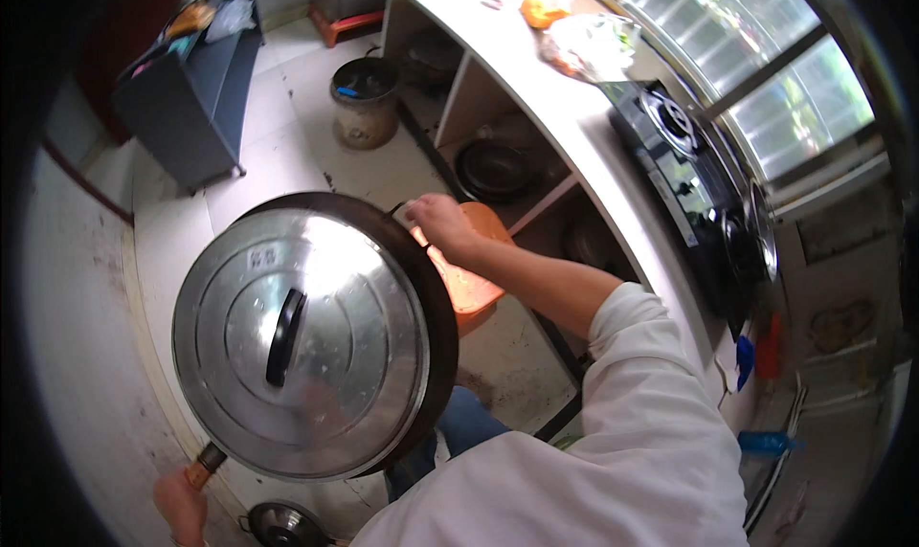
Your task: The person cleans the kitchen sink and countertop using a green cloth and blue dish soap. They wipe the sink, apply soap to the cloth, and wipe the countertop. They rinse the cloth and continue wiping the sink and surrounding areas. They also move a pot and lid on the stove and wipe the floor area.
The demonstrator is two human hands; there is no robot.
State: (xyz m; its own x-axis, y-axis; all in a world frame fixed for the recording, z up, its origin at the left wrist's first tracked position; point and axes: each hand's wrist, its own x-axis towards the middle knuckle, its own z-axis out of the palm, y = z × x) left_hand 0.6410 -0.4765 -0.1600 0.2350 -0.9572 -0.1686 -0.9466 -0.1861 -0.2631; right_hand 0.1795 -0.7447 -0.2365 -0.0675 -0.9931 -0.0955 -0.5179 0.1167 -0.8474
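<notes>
A large dark wok (444, 346) is held up in front of me, covered by a round metal lid (215, 317) with a black handle (286, 339). My left hand (181, 507) is closed around the wok's wooden handle (197, 471) at lower left. On the opposite side, my right hand (439, 220) grips the small loop handle (396, 208); the fingertips are partly hidden. Beneath my right wrist, an orange plastic stool (477, 296) stands on the floor, partly covered by the arm and the wok.
A counter (531, 95) with a gas stove (682, 166) runs along the right, over shelves holding dark pans (495, 168). A bucket (366, 113) and grey rack (179, 116) stand beyond the wok. Another pan (283, 524) lies low, near the left wall (79, 317).
</notes>
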